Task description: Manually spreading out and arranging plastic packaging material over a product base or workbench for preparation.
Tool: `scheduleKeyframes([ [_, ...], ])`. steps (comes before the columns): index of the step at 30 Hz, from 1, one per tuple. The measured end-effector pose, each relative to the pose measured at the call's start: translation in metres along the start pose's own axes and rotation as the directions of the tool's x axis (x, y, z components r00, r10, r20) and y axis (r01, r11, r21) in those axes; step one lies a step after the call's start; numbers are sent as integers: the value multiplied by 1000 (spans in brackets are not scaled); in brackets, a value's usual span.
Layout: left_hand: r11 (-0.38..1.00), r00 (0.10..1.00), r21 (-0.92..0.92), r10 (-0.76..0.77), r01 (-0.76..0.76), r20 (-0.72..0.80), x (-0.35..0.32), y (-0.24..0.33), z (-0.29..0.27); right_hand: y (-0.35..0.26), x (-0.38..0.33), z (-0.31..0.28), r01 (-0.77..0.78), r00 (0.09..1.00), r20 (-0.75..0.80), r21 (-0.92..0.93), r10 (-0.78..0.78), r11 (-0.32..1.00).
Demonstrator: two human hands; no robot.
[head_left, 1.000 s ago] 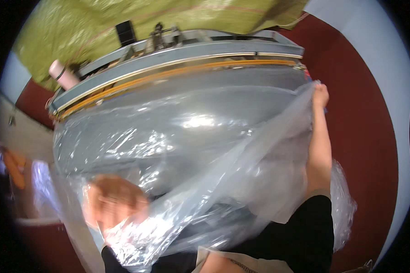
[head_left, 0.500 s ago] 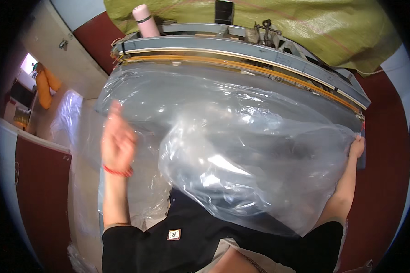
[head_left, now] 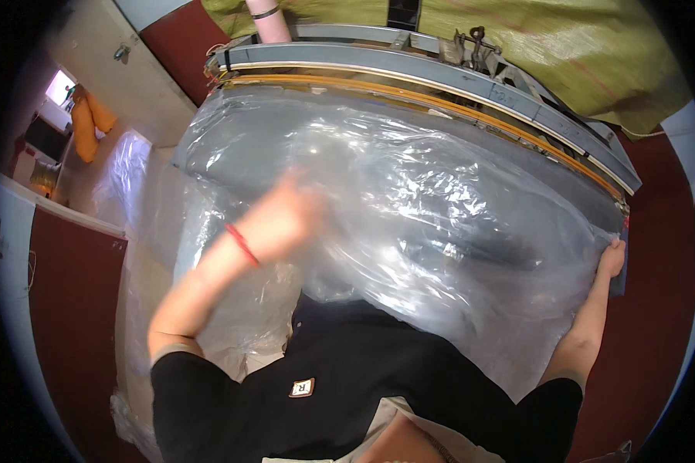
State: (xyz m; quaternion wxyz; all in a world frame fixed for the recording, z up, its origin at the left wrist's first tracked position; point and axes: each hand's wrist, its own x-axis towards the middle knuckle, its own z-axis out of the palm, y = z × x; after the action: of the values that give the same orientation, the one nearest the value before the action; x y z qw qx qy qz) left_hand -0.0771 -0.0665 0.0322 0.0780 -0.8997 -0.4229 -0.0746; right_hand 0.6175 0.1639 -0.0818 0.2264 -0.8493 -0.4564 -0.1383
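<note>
Plastic sheeting [head_left: 440, 231] now lies spread across the grey sealing bench [head_left: 409, 58]. The left hand [head_left: 289, 216] has swept inward over its middle, blurred, fingers unreadable; the right hand [head_left: 611, 258] keeps pinching the sheet's right edge.

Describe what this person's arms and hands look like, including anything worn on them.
Both arms are bare below short black sleeves. The left hand, motion-blurred, has a thin red band around the wrist. The right hand shows no glove, and no band is visible.

The table top is blanketed by the clear plastic sheet [head_left: 440, 224]; passage behind is blocked by the metal rail [head_left: 440, 73]
</note>
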Motion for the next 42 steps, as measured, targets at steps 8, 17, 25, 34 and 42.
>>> scheduleKeyframes([
  [8, 556, 807, 648, -567, 521, -163, -150, -198, -166, 65, 36, 35, 92, 996, 17, 41, -92, 995],
  [17, -333, 135, -920, -941, -209, 310, -168, -89, 30, 49, 25, 20, 17, 988, 150, 56, -26, 998],
  [25, 214, -325, -886, -874, 411, -362, -202, -181, 10, 68, 36, 40, 54, 999, -10, 105, -53, 993],
  [34, 778, 581, 139, -325, 613, -746, -73, -177, -82, 67, 21, 20, 38, 999, -22, -51, -39, 998],
  [42, 474, 497, -291, -868, 831, 8, -147, -202, 96, 84, 25, 6, -82, 996, 4, -178, 85, 981],
])
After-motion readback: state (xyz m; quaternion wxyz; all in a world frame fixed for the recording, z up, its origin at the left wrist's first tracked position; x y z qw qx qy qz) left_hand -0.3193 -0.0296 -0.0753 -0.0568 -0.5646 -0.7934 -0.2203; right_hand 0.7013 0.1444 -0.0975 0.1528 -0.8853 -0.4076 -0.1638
